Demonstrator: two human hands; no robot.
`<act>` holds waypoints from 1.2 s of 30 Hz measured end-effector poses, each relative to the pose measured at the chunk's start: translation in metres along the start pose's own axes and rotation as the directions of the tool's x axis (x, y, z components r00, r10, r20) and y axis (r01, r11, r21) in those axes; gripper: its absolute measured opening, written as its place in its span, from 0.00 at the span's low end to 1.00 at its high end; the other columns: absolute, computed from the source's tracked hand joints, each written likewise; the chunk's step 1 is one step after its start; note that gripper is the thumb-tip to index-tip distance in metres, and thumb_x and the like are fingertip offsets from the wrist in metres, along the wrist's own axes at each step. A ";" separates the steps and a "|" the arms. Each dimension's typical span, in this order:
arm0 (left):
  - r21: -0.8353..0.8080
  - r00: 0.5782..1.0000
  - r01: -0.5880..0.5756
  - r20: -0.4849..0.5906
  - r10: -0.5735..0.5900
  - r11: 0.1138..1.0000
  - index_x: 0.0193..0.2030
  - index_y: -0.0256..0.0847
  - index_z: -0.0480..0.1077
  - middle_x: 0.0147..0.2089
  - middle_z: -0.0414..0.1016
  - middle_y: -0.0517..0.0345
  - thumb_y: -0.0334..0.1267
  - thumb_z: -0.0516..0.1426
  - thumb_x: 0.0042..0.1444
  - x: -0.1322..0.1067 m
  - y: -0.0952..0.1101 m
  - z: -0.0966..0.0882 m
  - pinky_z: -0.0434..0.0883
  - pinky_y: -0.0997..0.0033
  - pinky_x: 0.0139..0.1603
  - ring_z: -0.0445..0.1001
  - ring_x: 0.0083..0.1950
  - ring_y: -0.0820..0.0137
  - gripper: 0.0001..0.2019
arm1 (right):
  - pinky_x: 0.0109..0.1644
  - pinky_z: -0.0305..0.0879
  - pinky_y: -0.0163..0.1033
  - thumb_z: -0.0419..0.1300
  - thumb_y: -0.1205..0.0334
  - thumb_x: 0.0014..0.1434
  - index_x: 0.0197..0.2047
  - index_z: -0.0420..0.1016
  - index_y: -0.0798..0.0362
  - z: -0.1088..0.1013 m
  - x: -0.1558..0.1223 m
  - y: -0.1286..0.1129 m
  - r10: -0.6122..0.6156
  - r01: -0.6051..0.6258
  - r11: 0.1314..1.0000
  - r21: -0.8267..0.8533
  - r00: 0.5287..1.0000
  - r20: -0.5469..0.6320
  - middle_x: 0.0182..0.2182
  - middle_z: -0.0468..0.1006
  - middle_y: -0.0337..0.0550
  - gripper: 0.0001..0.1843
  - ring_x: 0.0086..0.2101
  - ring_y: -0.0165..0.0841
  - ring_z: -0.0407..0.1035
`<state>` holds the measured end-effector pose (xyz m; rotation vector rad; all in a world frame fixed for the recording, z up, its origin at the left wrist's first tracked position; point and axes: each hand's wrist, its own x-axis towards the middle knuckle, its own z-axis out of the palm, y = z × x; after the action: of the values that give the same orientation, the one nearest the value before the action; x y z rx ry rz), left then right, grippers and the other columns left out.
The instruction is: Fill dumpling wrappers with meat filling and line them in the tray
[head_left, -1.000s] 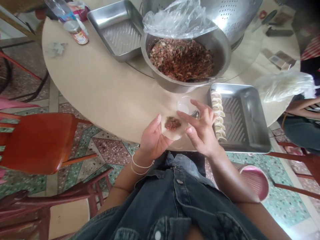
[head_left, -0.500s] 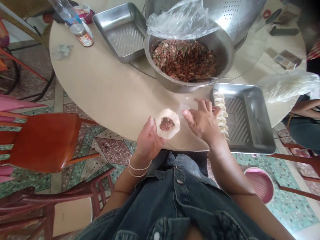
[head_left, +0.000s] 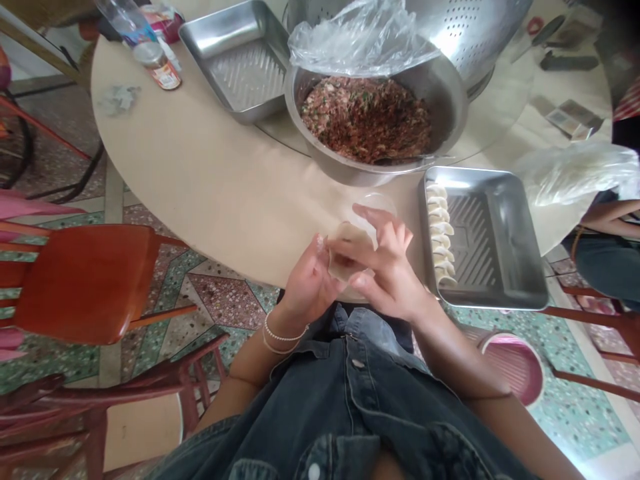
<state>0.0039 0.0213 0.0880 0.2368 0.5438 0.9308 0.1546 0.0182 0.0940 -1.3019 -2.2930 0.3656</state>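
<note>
My left hand (head_left: 311, 279) is closed on the edge of a round dumpling wrapper (head_left: 347, 233), held low over the table's near edge. A small mound of meat filling sits on the wrapper, mostly hidden under my fingers. Over the wrapper reaches my right hand (head_left: 393, 267), slightly blurred. Its index finger lies stretched across the wrapper, with the thumb apart near the lower edge. Just beyond that hand is a faint, clear round rim (head_left: 375, 200). To the right, a metal tray (head_left: 493, 233) has a row of folded dumplings (head_left: 441, 237) along its left side.
Ahead stands a large metal bowl (head_left: 340, 170) of minced filling (head_left: 367, 120), partly covered by a plastic bag (head_left: 350, 43). Another metal tray (head_left: 240, 73) and a jar (head_left: 163, 70) are at left. A person's arm (head_left: 613, 215) shows at the right edge.
My right hand has moved left from beside the dumpling tray onto the wrapper. The left hand still holds the wrapper, whose filling is now mostly covered.
</note>
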 end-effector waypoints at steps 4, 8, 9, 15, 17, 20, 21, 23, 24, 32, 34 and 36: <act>-0.003 0.997 -0.047 -0.059 0.046 0.999 0.51 0.35 0.73 0.53 0.78 0.47 0.47 0.40 0.68 -0.002 0.005 0.000 0.60 0.54 0.70 0.65 0.67 0.59 0.25 | 0.59 0.52 0.60 0.32 0.36 0.65 0.53 0.76 0.40 -0.009 0.002 0.010 0.091 -0.102 0.991 -0.085 0.988 -0.121 0.64 0.57 0.44 0.36 0.62 0.48 0.54; 0.025 0.982 -0.122 -0.141 0.125 0.992 0.52 0.33 0.72 0.53 0.78 0.46 0.47 0.41 0.68 -0.004 0.010 -0.001 0.61 0.56 0.69 0.64 0.68 0.60 0.25 | 0.60 0.48 0.67 0.33 0.37 0.65 0.38 0.82 0.49 -0.006 0.014 0.034 0.376 -0.386 0.890 -0.244 0.922 -0.088 0.62 0.63 0.50 0.39 0.63 0.52 0.52; 0.028 0.979 -0.131 -0.152 0.134 0.991 0.52 0.34 0.72 0.52 0.78 0.47 0.46 0.41 0.68 -0.004 0.010 -0.002 0.61 0.56 0.69 0.64 0.68 0.61 0.25 | 0.60 0.47 0.68 0.33 0.36 0.65 0.34 0.82 0.50 -0.003 0.018 0.040 0.402 -0.398 0.876 -0.273 0.914 -0.044 0.62 0.64 0.51 0.40 0.63 0.52 0.52; 0.004 0.981 -0.144 -0.134 0.143 0.990 0.53 0.35 0.72 0.51 0.79 0.47 0.48 0.39 0.68 -0.003 0.012 -0.004 0.61 0.56 0.69 0.63 0.68 0.60 0.26 | 0.62 0.47 0.66 0.33 0.37 0.65 0.38 0.82 0.48 0.001 0.022 0.038 0.387 -0.392 0.880 -0.269 0.919 -0.075 0.62 0.65 0.48 0.39 0.63 0.50 0.54; 0.000 0.984 -0.141 -0.105 0.141 0.990 0.54 0.35 0.72 0.51 0.79 0.47 0.50 0.39 0.67 -0.003 0.011 -0.004 0.61 0.56 0.69 0.62 0.69 0.60 0.28 | 0.62 0.50 0.62 0.33 0.38 0.66 0.45 0.80 0.44 -0.004 0.015 0.026 0.312 -0.335 0.921 -0.198 0.940 -0.142 0.61 0.65 0.46 0.37 0.62 0.48 0.55; 0.004 0.993 -0.102 -0.059 0.102 0.995 0.55 0.38 0.71 0.54 0.78 0.48 0.55 0.39 0.66 -0.003 0.009 -0.001 0.60 0.57 0.69 0.62 0.69 0.58 0.29 | 0.60 0.55 0.56 0.37 0.35 0.64 0.55 0.74 0.38 -0.006 0.003 0.007 0.064 -0.081 0.989 -0.125 0.989 -0.134 0.64 0.59 0.42 0.33 0.62 0.46 0.54; 0.005 0.996 -0.077 -0.050 0.078 0.997 0.55 0.39 0.71 0.55 0.77 0.48 0.56 0.40 0.65 -0.003 0.009 -0.001 0.60 0.57 0.69 0.61 0.69 0.58 0.29 | 0.59 0.55 0.54 0.39 0.35 0.64 0.57 0.72 0.38 -0.004 -0.001 0.001 -0.018 0.005 0.992 -0.125 0.994 -0.107 0.65 0.57 0.42 0.31 0.62 0.46 0.53; 0.003 0.999 -0.039 -0.038 0.040 0.999 0.55 0.39 0.71 0.58 0.75 0.47 0.57 0.41 0.65 -0.002 0.007 0.001 0.60 0.56 0.69 0.61 0.69 0.57 0.29 | 0.60 0.54 0.54 0.43 0.36 0.63 0.59 0.70 0.38 0.001 -0.006 -0.006 -0.118 0.107 0.982 -0.156 0.991 -0.066 0.66 0.55 0.43 0.30 0.63 0.46 0.51; -0.001 0.999 -0.030 -0.032 0.030 1.000 0.55 0.39 0.70 0.59 0.74 0.46 0.57 0.41 0.64 -0.002 0.007 0.002 0.60 0.54 0.69 0.61 0.70 0.56 0.29 | 0.60 0.53 0.54 0.44 0.36 0.63 0.59 0.70 0.39 0.003 -0.008 -0.007 -0.138 0.125 0.977 -0.174 0.988 -0.064 0.66 0.56 0.44 0.29 0.63 0.46 0.51; -0.018 1.000 -0.026 -0.002 0.026 0.999 0.59 0.37 0.68 0.61 0.72 0.44 0.57 0.39 0.65 -0.005 0.010 0.004 0.60 0.49 0.68 0.56 0.72 0.53 0.31 | 0.59 0.55 0.51 0.49 0.38 0.61 0.48 0.78 0.32 0.006 -0.036 0.014 -0.180 0.139 0.975 -0.176 0.954 -0.242 0.60 0.63 0.33 0.21 0.57 0.43 0.54; -0.022 0.999 -0.001 0.034 0.002 1.000 0.60 0.37 0.67 0.61 0.71 0.44 0.57 0.39 0.65 -0.004 0.009 0.005 0.60 0.50 0.68 0.56 0.72 0.53 0.32 | 0.59 0.55 0.52 0.50 0.38 0.60 0.50 0.77 0.30 0.006 -0.042 0.019 -0.131 0.090 0.981 -0.170 0.958 -0.253 0.59 0.65 0.34 0.22 0.57 0.45 0.54; -0.017 0.997 0.047 0.063 -0.045 0.999 0.60 0.37 0.67 0.61 0.71 0.43 0.57 0.39 0.65 -0.003 0.008 0.006 0.61 0.50 0.68 0.58 0.71 0.53 0.32 | 0.58 0.54 0.52 0.50 0.38 0.60 0.52 0.76 0.28 0.006 -0.046 0.020 -0.158 0.116 0.975 -0.189 0.962 -0.224 0.57 0.67 0.35 0.21 0.56 0.45 0.55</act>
<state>-0.0002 0.0236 0.0972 0.2348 0.4804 0.8807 0.1863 -0.0104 0.0677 -1.1868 -2.2315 -0.0398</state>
